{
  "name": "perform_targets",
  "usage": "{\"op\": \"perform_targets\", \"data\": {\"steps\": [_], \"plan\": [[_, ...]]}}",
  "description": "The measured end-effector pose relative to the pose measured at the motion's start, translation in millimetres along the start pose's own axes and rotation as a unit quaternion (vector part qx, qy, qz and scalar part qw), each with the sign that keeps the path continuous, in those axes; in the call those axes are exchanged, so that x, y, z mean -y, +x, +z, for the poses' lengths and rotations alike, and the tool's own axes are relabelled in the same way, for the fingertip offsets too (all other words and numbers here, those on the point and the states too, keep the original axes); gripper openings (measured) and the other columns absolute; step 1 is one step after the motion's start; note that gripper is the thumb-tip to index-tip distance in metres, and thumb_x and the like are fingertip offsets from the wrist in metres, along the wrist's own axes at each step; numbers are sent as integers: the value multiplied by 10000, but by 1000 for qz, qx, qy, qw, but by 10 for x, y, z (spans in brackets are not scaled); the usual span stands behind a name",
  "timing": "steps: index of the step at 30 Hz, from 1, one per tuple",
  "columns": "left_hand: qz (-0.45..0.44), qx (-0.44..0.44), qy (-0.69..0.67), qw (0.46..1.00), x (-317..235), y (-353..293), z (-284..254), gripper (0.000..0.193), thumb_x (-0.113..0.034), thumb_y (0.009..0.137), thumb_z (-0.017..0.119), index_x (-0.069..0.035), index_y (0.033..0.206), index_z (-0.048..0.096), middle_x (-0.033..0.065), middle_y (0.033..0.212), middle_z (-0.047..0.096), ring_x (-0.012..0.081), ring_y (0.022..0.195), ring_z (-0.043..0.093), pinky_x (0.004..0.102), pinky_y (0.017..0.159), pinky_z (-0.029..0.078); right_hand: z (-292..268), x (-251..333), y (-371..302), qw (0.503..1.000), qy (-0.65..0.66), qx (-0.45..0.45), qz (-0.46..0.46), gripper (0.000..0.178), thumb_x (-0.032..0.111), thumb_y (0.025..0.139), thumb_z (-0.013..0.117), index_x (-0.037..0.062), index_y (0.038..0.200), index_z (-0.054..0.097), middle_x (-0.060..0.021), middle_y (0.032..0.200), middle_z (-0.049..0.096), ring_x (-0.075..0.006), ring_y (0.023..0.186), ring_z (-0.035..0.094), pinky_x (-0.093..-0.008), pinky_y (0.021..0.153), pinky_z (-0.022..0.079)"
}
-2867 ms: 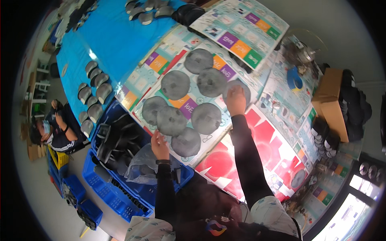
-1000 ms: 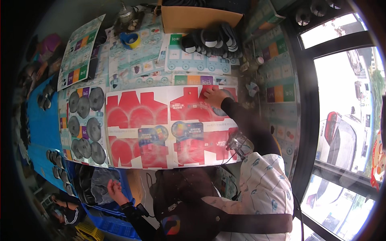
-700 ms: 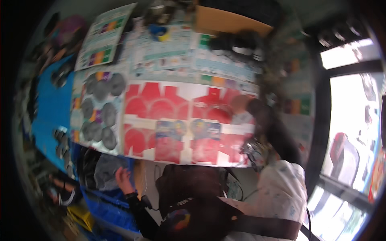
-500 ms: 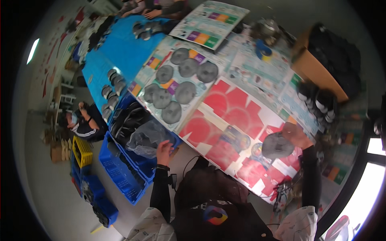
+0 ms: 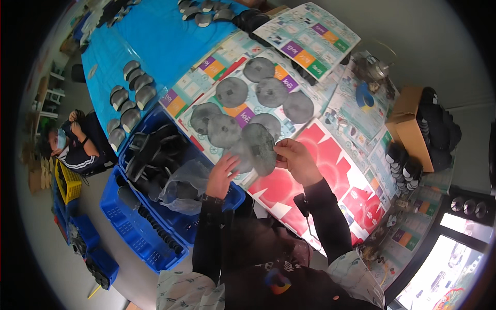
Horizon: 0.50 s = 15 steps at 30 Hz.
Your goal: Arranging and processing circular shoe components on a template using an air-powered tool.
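My right hand (image 5: pixel 299 161) pinches the edge of a round grey disc (image 5: pixel 264 151), tilted up above the front of the printed sheet (image 5: pixel 200 142). My left hand (image 5: pixel 222 176) hovers just left of that disc, its fingers stretched out and holding nothing. Whether its fingertips touch a disc beneath them I cannot tell. Several similar grey discs (image 5: pixel 231 92) lie spread over the printed sheet, some overlapping. To their right is a red and white sheet (image 5: pixel 330 155) with pale ring marks.
Blue crates (image 5: pixel 132 217) with dark pieces and a clear plastic bag (image 5: pixel 183 188) stand left of the table. Shiny cup-shaped pieces (image 5: pixel 146 96) sit on a blue cover (image 5: pixel 170 46). A cardboard box (image 5: pixel 408 126) stands at right; a seated person (image 5: pixel 85 139) is far left.
My right hand has carried the disc leftward from the red sheet to the printed sheet with the other discs. My left hand has moved from beside the plastic bag toward it. The view has shifted.
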<state>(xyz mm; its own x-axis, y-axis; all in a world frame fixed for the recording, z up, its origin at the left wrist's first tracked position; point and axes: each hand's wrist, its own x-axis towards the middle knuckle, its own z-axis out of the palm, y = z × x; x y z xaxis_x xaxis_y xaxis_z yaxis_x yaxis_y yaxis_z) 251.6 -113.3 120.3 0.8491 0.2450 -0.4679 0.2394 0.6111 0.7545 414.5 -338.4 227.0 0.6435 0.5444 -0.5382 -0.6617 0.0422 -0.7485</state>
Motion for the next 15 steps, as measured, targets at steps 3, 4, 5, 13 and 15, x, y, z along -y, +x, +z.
{"op": "perform_targets", "data": {"steps": [3,4,5,13,15], "plan": [[-69,87,-169,979,-264,160,-9,568,-385,1039,433,-35,1483,382,133,1475,491,270,1336,475,416,1071,396,250,28,175,998,49,11,34,127,127,959,631,39,1042,592,-46,941,636,-142,829,644,-279,754,568],[-83,112,-205,969,-327,189,-36,562,-379,1040,425,-33,1481,386,132,1464,503,267,1318,490,417,1062,405,281,17,242,997,69,19,42,125,117,963,620,37,1053,586,-50,949,633,-147,832,647,-284,748,567],[-92,137,-239,957,-391,225,-77,557,-372,1041,417,-30,1479,389,131,1452,516,264,1301,505,419,1052,415,320,8,325,994,89,31,48,123,107,967,608,35,1063,580,-55,956,631,-152,836,650,-289,742,565],[-98,-67,-104,987,-149,344,-657,339,-179,963,584,-52,1277,570,106,1151,662,204,975,659,334,869,517,183,-313,1341,984,45,-169,-40,235,124,950,559,23,1158,515,-104,1035,597,-212,833,664,-353,684,597],[-96,-123,-93,983,-30,342,-861,317,-194,964,589,-61,1252,578,84,1101,671,184,930,661,311,832,520,244,-343,1671,973,77,-204,-72,261,123,949,554,25,1182,492,-115,1035,585,-223,835,658,-376,686,602]]}}
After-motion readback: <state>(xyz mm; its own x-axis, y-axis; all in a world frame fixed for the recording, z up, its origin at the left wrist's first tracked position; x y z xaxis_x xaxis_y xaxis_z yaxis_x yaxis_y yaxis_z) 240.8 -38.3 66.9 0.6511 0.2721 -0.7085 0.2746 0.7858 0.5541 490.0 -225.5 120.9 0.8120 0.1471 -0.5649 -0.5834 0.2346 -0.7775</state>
